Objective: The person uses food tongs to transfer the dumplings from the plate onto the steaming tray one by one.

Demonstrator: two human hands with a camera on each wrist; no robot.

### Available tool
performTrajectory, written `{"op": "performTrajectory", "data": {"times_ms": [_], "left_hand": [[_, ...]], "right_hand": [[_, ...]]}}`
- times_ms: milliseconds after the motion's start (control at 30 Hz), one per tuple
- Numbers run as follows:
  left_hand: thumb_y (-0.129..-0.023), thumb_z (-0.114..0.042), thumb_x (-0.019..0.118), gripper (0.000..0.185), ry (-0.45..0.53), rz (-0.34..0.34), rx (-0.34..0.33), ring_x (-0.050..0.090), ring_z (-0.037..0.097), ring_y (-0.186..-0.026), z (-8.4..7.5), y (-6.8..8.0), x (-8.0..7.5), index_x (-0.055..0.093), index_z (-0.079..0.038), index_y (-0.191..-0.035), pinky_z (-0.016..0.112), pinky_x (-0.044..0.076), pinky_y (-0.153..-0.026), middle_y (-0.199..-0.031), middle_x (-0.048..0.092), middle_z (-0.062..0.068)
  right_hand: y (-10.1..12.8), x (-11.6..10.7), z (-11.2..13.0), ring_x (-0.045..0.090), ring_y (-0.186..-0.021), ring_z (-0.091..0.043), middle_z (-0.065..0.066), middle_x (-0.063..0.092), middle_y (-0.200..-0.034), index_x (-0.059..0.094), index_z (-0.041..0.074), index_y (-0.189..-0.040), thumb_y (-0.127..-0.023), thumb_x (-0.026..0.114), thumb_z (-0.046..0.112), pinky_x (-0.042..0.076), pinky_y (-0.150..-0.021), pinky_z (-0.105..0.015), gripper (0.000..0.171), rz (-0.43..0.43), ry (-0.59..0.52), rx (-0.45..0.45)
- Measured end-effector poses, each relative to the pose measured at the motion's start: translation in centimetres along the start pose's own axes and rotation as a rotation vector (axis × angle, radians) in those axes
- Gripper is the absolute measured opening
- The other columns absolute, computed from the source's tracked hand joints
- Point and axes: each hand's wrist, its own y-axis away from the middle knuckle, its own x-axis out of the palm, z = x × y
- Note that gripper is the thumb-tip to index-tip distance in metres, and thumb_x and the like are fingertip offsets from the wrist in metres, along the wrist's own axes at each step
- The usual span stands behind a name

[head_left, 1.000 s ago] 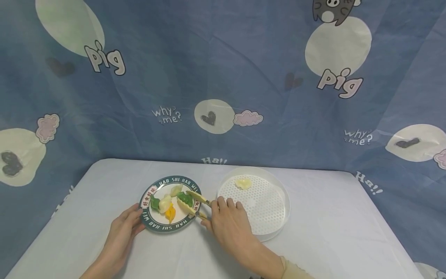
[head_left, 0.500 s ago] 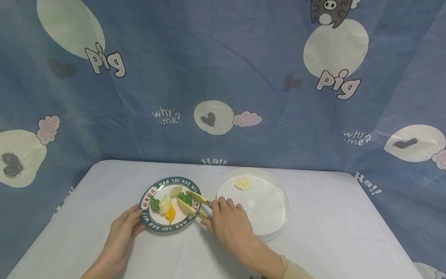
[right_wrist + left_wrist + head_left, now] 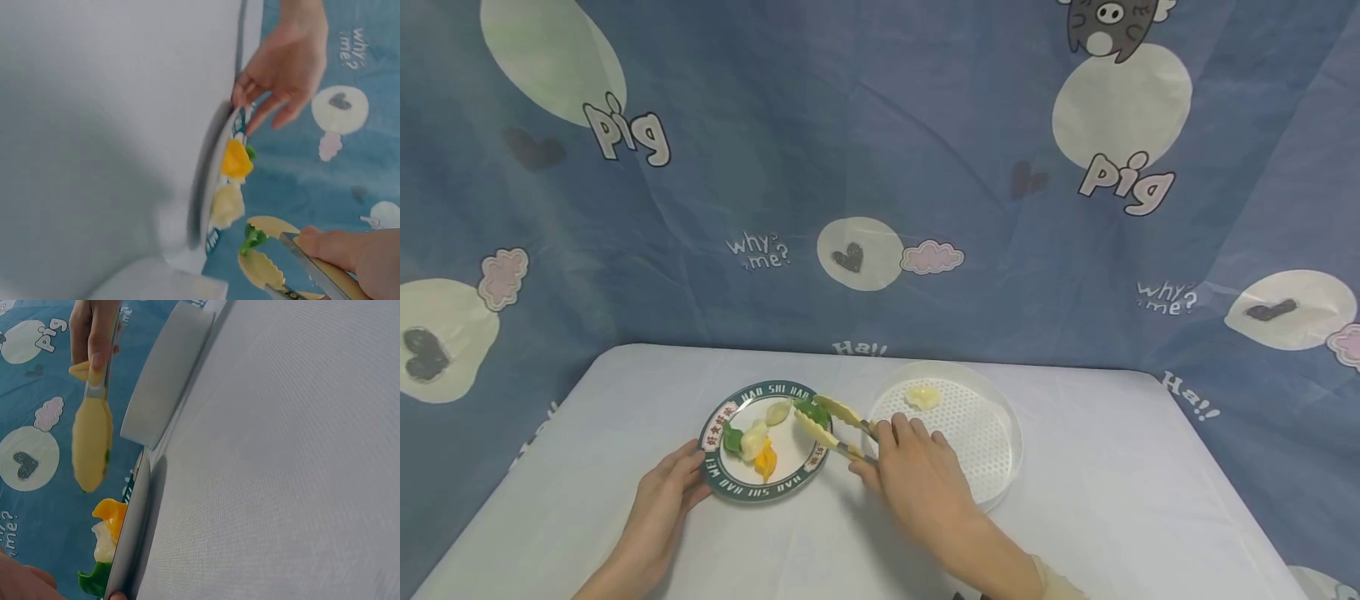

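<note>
My left hand point(image 3: 658, 500) holds the left rim of a green-edged plate point(image 3: 758, 492), thumb at the edge and fingers beneath. My right hand point(image 3: 921, 479) grips a pair of tongs with pale yellow scalloped tips point(image 3: 92, 444). Between those tips is a green dumpling point(image 3: 253, 239), raised off the plate near its right side. Still lying on the plate are another green dumpling point(image 3: 733, 437), a white dumpling point(image 3: 754, 440), an orange dumpling point(image 3: 236, 159) and a pale greenish dumpling point(image 3: 778, 412).
Right of the plate stands a round white steamer tray point(image 3: 1017, 450) with a perforated base, partly behind my right hand. One pale yellow dumpling point(image 3: 922, 397) lies at its back left. A patterned blue cloth point(image 3: 880, 167) hangs behind the white table point(image 3: 1135, 500).
My right hand and the tongs have risen and shifted right, lifting the green dumpling from the plate. The left hand and plate stay put.
</note>
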Motion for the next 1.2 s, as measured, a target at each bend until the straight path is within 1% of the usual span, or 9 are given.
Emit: {"op": "performTrajectory", "data": {"times_ms": [67,167,267,333,433,667,900,1067,1200], "left_hand": [[-0.117,-0.042,0.023,0.076,-0.002,0.001,-0.001,0.025,0.044,-0.165,0.0,0.0,0.0,-0.002,0.007,-0.17,0.008,0.048,-0.109,-0.176,0.014,0.034],[-0.117,-0.041,0.024,0.075,-0.003,0.002,-0.005,0.025,0.043,-0.165,0.0,0.0,0.0,-0.003,0.006,-0.17,0.008,0.048,-0.109,-0.176,0.013,0.034],[-0.118,-0.041,0.024,0.075,0.002,0.0,-0.005,0.025,0.043,-0.165,0.0,0.0,0.0,-0.002,0.006,-0.17,0.004,0.049,-0.105,-0.176,0.013,0.034],[-0.118,-0.041,0.024,0.075,0.004,0.0,-0.005,0.025,0.043,-0.165,0.0,0.0,-0.1,-0.002,0.006,-0.17,-0.002,0.049,-0.098,-0.176,0.012,0.034],[-0.117,-0.041,0.024,0.075,0.006,0.001,-0.006,0.026,0.044,-0.165,0.0,0.0,-0.1,-0.002,0.007,-0.17,-0.003,0.049,-0.095,-0.176,0.012,0.034],[-0.118,-0.04,0.024,0.075,0.009,0.001,-0.008,0.024,0.044,-0.165,0.1,-0.1,0.0,-0.002,0.007,-0.17,-0.007,0.047,-0.086,-0.176,0.011,0.034],[-0.118,-0.04,0.026,0.075,0.014,-0.001,-0.005,0.024,0.044,-0.166,0.0,-0.2,-0.1,-0.001,0.007,-0.17,-0.006,0.049,-0.088,-0.176,0.012,0.034],[-0.118,-0.04,0.025,0.075,0.021,-0.008,-0.004,0.025,0.044,-0.165,0.0,-0.2,-0.1,-0.002,0.007,-0.17,-0.007,0.048,-0.087,-0.176,0.013,0.034],[-0.118,-0.04,0.026,0.075,0.005,-0.008,-0.011,0.025,0.044,-0.165,0.0,-0.2,0.0,-0.002,0.006,-0.17,0.001,0.05,-0.1,-0.176,0.013,0.034]], "right_hand": [[0.2,-0.4,-0.5,0.05,-0.074,-0.013,0.002,0.055,-0.086,0.068,0.009,-0.112,-0.105,0.065,0.056,0.038,-0.056,-0.025,0.047,-0.01,-0.006,0.006],[0.5,-0.8,-1.2,0.048,-0.073,-0.013,0.002,0.054,-0.086,0.068,0.009,-0.112,-0.104,0.066,0.055,0.037,-0.055,-0.025,0.047,-0.039,-0.006,0.015],[0.7,-1.0,-1.7,0.046,-0.071,-0.012,0.003,0.053,-0.084,0.068,0.009,-0.112,-0.103,0.068,0.055,0.035,-0.054,-0.024,0.047,-0.074,0.008,0.021],[0.9,-1.0,-2.0,0.046,-0.07,-0.012,0.003,0.053,-0.084,0.068,0.009,-0.11,-0.102,0.07,0.055,0.034,-0.054,-0.024,0.046,-0.098,0.021,0.02],[1.1,-1.0,-2.4,0.044,-0.068,-0.011,0.003,0.052,-0.082,0.069,0.009,-0.109,-0.101,0.07,0.055,0.032,-0.051,-0.024,0.047,-0.127,0.04,0.011],[1.7,-1.1,-3.4,0.043,-0.068,-0.012,0.001,0.052,-0.083,0.066,0.007,-0.106,-0.103,0.067,0.055,0.032,-0.051,-0.025,0.048,-0.115,0.053,0.031],[2.6,-1.2,-4.8,0.046,-0.069,-0.013,0.0,0.052,-0.084,0.065,0.007,-0.106,-0.103,0.067,0.055,0.034,-0.052,-0.026,0.048,-0.083,0.067,0.074],[2.8,-1.2,-5.3,0.044,-0.067,-0.013,0.001,0.05,-0.081,0.066,0.007,-0.105,-0.102,0.069,0.055,0.03,-0.051,-0.025,0.048,-0.108,0.072,0.079],[2.9,-1.2,-5.5,0.042,-0.066,-0.012,0.001,0.05,-0.08,0.066,0.006,-0.106,-0.101,0.07,0.055,0.028,-0.05,-0.024,0.049,-0.113,0.079,0.079]]}}
